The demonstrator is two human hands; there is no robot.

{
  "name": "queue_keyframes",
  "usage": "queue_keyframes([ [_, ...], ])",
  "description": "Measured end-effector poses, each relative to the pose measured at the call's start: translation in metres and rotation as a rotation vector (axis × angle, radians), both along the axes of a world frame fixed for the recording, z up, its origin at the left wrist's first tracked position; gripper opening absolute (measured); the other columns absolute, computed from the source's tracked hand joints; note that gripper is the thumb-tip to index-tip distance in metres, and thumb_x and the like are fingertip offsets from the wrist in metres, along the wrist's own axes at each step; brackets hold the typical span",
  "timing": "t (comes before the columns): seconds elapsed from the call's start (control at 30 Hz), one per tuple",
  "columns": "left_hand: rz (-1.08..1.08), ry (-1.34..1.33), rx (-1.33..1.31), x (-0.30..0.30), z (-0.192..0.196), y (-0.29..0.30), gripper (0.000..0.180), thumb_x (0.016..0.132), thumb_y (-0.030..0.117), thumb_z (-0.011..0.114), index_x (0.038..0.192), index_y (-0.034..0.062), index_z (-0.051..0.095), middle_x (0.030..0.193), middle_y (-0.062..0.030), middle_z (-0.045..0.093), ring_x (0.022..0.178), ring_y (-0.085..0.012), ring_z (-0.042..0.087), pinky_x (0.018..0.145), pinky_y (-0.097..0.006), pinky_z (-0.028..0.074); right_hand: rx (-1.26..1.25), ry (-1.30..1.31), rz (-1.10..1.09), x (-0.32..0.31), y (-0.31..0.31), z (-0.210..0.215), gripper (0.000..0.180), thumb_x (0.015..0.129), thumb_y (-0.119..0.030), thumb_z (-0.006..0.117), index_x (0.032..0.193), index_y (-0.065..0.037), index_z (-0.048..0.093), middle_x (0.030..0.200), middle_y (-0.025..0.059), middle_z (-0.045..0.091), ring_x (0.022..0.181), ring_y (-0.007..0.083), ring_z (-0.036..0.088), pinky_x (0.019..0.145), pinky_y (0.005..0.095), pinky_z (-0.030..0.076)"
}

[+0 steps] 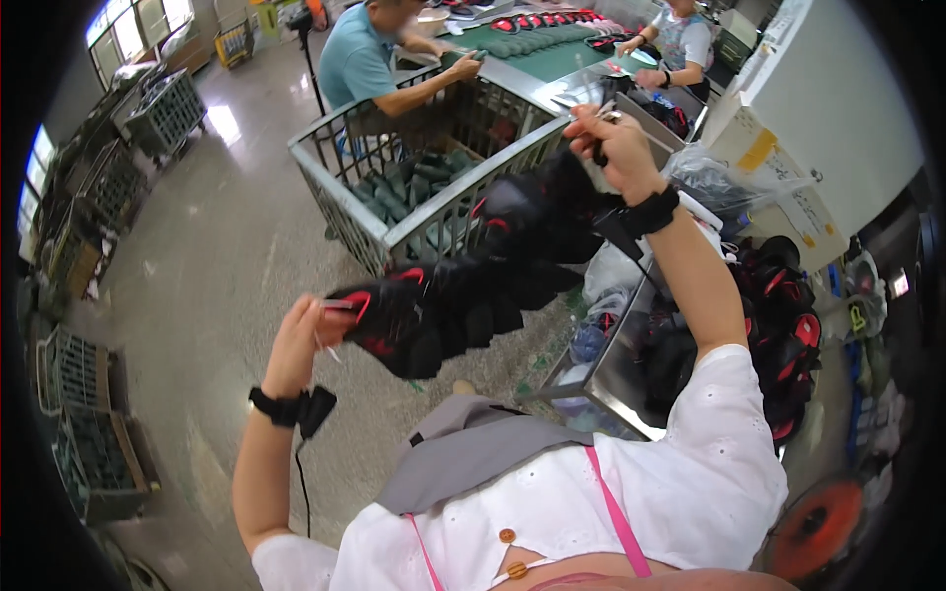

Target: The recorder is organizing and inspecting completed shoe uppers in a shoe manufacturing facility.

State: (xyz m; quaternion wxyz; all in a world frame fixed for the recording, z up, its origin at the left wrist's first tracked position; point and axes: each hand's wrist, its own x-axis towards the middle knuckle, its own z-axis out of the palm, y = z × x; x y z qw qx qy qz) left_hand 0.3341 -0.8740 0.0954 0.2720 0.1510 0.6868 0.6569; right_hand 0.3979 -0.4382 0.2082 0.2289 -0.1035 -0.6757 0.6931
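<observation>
A sagging row of black shoe uppers [453,291] with red linings stretches between my two hands, over the floor in front of me. My left hand [296,345] is closed, its fingers pinching the red-edged upper at the lower left end. Higher up at the right, my right hand [621,148] is closed near the other end of the row. A small metal tool with a dark loop, apparently scissors [601,148], shows between its fingers. How the uppers are joined is hidden by their overlap. Both wrists carry black straps with small devices.
A grey slatted cart [389,236] with dark green pieces stands ahead. Past it, a person in a blue shirt [350,69] works at a green-topped table [537,64]; another person is at right. A metal bin [601,394] beside me adjoins piled black-red uppers [778,345]. An orange fan [813,527] is lower right.
</observation>
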Motion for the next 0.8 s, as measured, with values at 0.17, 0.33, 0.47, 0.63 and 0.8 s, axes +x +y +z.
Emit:
queue_keyframes([
  [0.17,0.204,-0.166,0.049,-0.024,-0.017,-0.014,0.021,0.093,0.026,0.038,0.096,0.0073,0.047,0.093,-0.0098,0.063,0.083,-0.0184,0.060,0.074,-0.031,0.046,-0.056,0.042,0.112,-0.018,-0.017,0.016,0.022,0.085,-0.019,0.059,0.093,0.001,0.057,0.073,0.0112,0.063,0.055,0.0137,0.058,0.047,0.0228,0.044],
  [0.33,0.324,0.036,-0.035,-0.044,-0.003,-0.045,0.020,0.091,0.024,0.045,0.092,0.0061,0.053,0.092,-0.0070,0.063,0.085,-0.0134,0.058,0.072,-0.026,0.044,-0.093,0.093,0.281,-0.089,-0.033,0.011,0.019,0.087,-0.016,0.056,0.097,0.000,0.054,0.071,0.0105,0.062,0.055,0.0133,0.059,0.047,0.0216,0.044],
  [0.47,0.407,0.270,-0.253,-0.055,-0.006,-0.090,0.021,0.089,0.021,0.047,0.084,0.0036,0.058,0.080,-0.0009,0.060,0.069,-0.0084,0.052,0.062,-0.021,0.040,-0.122,0.071,0.389,-0.176,-0.073,-0.001,0.021,0.087,-0.015,0.054,0.102,-0.001,0.048,0.070,0.0119,0.061,0.054,0.0144,0.058,0.044,0.0222,0.044],
  [0.63,0.615,0.680,-0.640,-0.073,0.002,-0.138,0.011,0.074,0.003,0.063,0.065,0.0009,0.056,0.065,-0.0070,0.053,0.054,-0.0149,0.049,0.048,-0.026,0.037,-0.082,0.071,0.614,-0.285,-0.164,-0.025,0.016,0.087,-0.010,0.054,0.098,-0.001,0.048,0.069,0.0124,0.061,0.053,0.0143,0.058,0.043,0.0202,0.043],
  [0.8,0.486,0.923,-0.767,-0.126,-0.007,-0.174,0.022,0.067,0.010,0.071,0.058,0.0004,0.052,0.062,-0.0106,0.049,0.052,-0.0245,0.047,0.047,-0.032,0.037,-0.067,0.037,0.771,-0.378,-0.293,-0.051,0.012,0.085,-0.006,0.054,0.094,0.000,0.049,0.069,0.0129,0.062,0.051,0.0129,0.058,0.040,0.0190,0.041],
])
